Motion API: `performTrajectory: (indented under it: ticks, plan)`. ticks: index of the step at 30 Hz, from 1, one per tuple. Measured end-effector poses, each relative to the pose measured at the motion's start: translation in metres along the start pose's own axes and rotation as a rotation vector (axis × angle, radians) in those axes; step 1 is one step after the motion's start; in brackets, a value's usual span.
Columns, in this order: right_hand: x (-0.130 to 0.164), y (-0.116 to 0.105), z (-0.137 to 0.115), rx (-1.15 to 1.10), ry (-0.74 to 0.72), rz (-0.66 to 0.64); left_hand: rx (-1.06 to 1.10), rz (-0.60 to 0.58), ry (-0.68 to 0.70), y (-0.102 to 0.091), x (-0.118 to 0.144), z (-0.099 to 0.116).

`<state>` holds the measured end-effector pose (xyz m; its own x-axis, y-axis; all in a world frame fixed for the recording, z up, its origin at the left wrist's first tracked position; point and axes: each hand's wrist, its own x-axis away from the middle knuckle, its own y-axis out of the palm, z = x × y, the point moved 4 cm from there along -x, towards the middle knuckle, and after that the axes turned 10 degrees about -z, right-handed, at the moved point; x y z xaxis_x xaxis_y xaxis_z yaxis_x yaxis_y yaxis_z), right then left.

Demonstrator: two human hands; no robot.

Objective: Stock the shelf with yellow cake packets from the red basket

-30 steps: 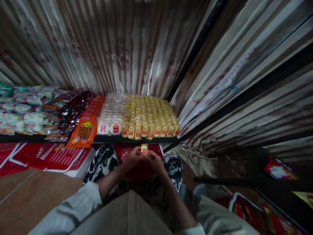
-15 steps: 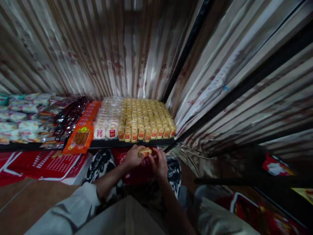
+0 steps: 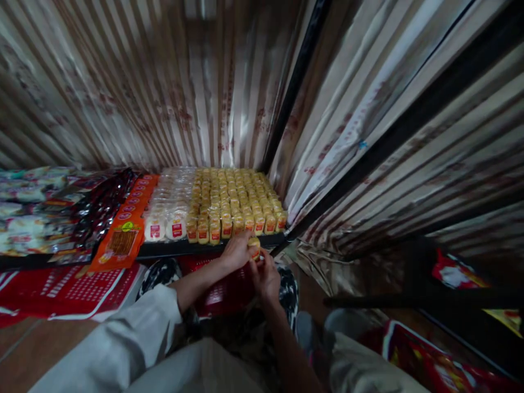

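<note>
A small yellow wrapped snack cake [image 3: 254,247] with a red label stands tilted between my hands, just in front of the shelf edge. My left hand [image 3: 236,253] is closed around its left side. From below and right, my right hand [image 3: 266,277] pinches at its lower end; the fingertips are partly hidden. Rows of similar yellow snack cakes [image 3: 235,199] are lined up on the dark shelf [image 3: 164,250] beyond my hands. Below my wrists, between my knees, sits a red basket [image 3: 221,297].
Left along the shelf are round white packets [image 3: 166,210], an orange snack bag [image 3: 123,234] and dark shiny packets [image 3: 96,202]. Another red basket [image 3: 77,292] lies lower left. Striped curtains [image 3: 184,82] hang behind, with a black pole [image 3: 295,82]. Lower right, a red container [image 3: 429,360] holds packets.
The snack cake has turned from lying sideways to more upright. My left hand has moved slightly right and up, and my right fingers are now at its lower end. The view has shifted slightly.
</note>
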<state>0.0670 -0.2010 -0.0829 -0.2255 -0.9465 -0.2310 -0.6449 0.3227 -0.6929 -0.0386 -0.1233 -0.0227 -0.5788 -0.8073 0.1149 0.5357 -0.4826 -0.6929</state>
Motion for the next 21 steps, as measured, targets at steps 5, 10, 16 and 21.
performTrajectory:
  ticks: [5,10,16,21]
  plan:
    - [-0.012,-0.016,0.000,-0.006,0.007,0.172,-0.022,0.063,0.109,0.004,-0.028,0.017]
    - [-0.018,-0.018,0.002,-0.059,-0.045,0.183,-0.057,0.102,0.092,0.004,-0.056,0.035]
    - [-0.023,-0.016,0.012,-0.092,-0.048,0.179,-0.085,0.100,0.075,0.011,-0.082,0.052]
    - [-0.026,-0.016,0.023,-0.152,-0.002,0.180,-0.082,0.061,0.066,0.027,-0.095,0.057]
